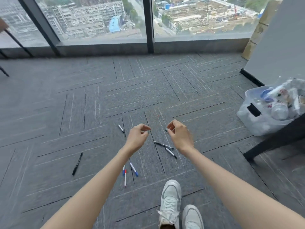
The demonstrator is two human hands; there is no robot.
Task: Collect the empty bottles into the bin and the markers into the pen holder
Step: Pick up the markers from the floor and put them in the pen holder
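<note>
Several markers lie scattered on the grey carpet: a black marker at the left, a white one beyond my left hand, a red-capped one and a blue-capped one near my left forearm, and two more below my right hand. My left hand and my right hand hover above them with loosely curled fingers, holding nothing. A clear plastic bin at the right holds several empty bottles. No pen holder is in view.
A dark table leg slants down in front of the bin. Floor-to-ceiling windows run along the far side. A white wall stands at the right. My white sneakers are at the bottom. Chair legs show at far left.
</note>
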